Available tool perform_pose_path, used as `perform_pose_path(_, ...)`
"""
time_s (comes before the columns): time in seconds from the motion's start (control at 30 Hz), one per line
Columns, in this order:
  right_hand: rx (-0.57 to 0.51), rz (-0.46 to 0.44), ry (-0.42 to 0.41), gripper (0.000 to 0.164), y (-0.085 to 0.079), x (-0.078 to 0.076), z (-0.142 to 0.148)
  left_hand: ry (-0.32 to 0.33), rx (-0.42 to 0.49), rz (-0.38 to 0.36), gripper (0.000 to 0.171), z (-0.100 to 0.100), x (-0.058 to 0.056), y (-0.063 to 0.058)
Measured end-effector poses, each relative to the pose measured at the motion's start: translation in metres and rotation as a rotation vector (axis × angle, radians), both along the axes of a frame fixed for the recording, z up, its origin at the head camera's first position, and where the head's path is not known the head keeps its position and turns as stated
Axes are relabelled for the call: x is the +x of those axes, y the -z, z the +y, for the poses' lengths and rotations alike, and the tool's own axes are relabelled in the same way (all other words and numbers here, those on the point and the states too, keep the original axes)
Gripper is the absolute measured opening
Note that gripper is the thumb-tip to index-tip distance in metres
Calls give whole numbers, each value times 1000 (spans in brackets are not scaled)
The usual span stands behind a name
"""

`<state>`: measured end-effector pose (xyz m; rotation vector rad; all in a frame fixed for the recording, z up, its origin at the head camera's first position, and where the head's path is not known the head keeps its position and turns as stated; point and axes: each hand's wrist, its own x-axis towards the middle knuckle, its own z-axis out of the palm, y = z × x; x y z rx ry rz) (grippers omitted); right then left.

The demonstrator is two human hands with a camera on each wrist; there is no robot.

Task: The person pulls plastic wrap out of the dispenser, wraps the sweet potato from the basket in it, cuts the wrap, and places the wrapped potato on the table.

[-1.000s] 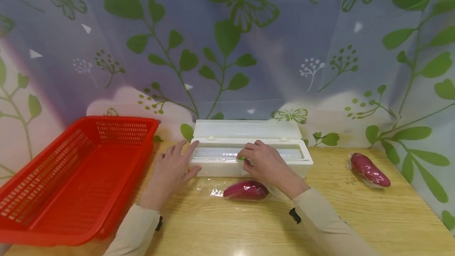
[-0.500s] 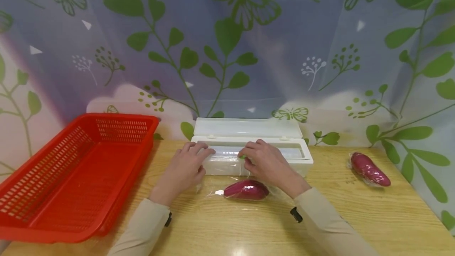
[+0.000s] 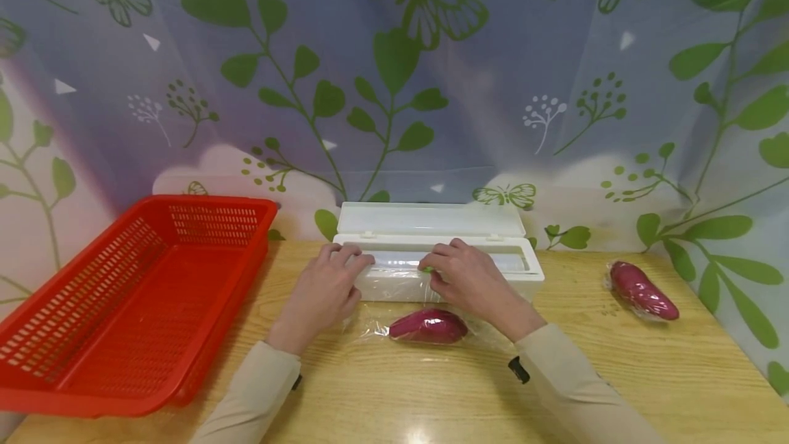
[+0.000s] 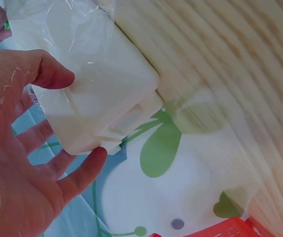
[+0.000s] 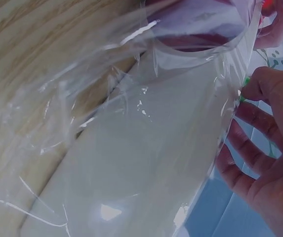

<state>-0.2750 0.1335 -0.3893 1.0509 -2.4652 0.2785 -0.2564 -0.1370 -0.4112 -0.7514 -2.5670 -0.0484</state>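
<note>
A white cling film dispenser (image 3: 394, 288) stands at the table's back, its lid (image 3: 431, 219) tipped up and a film roll inside. My left hand (image 3: 322, 291) holds its left end, thumb on the front face and fingers over the top, as the left wrist view shows. With thumb and forefinger, my right hand (image 3: 473, 281) pinches a small green slide cutter (image 5: 245, 88) on the front rim. Clear cling film (image 5: 97, 118) hangs from that rim down onto the table. A purple eggplant (image 3: 428, 326) lies on the film just before the dispenser.
At left stands a red plastic basket (image 3: 175, 389) with slotted walls. A second eggplant (image 3: 644, 291), wrapped in film, lies on the right of the wooden table (image 3: 382, 396). A patterned cloth (image 3: 493, 88) hangs behind the dispenser.
My left hand has moved right from the dispenser's left edge and now holds its left end. The right hand, still pinching the slide cutter, has barely shifted.
</note>
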Motion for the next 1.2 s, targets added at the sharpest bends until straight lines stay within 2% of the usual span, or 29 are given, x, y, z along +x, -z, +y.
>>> perform_pose_path(0.17,1,-4,11,21,-1,2,1,-32,-10,0,45,2,1,0)
perform_pose_path(0.67,4,1,30,23,0,2,2,-35,-14,35,36,5,1,-2)
perform_pose_path(1.2,-9,1,25,21,1,4,6,-44,-28,45,36,5,0,-3)
